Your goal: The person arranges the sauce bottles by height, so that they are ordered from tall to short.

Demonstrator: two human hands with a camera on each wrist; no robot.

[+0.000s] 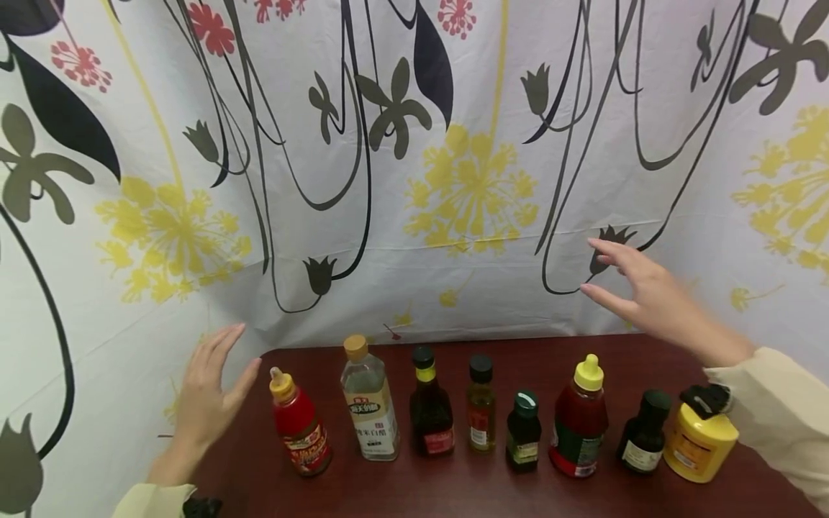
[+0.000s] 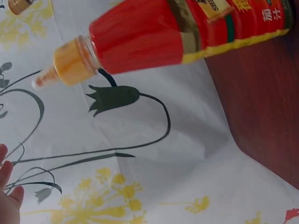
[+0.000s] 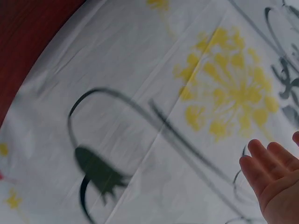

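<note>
My left hand (image 1: 210, 385) is raised just left of a red ketchup bottle (image 1: 301, 424) with a yellow nozzle, fingers extended and nothing in them. In the left wrist view the ketchup bottle (image 2: 140, 37) appears close, apart from the fingertips (image 2: 5, 170). On the other side, my right hand (image 1: 637, 291) is held higher, above the right end of the bottle row, thumb and fingers spread with nothing between them. Below it stand a dark red squeeze bottle (image 1: 578, 424) with a yellow cap, a small dark bottle (image 1: 644, 435) and a yellow jar (image 1: 699, 446), partly overlapped by the sleeve.
Between the two ends of the row stand a clear white-vinegar bottle (image 1: 370, 410), a dark sauce bottle (image 1: 431, 414), a slim oil-coloured bottle (image 1: 481, 410) and a short green-capped bottle (image 1: 523, 435). All rest on a dark red table (image 1: 363, 493), with a flower-printed curtain (image 1: 414, 302) behind.
</note>
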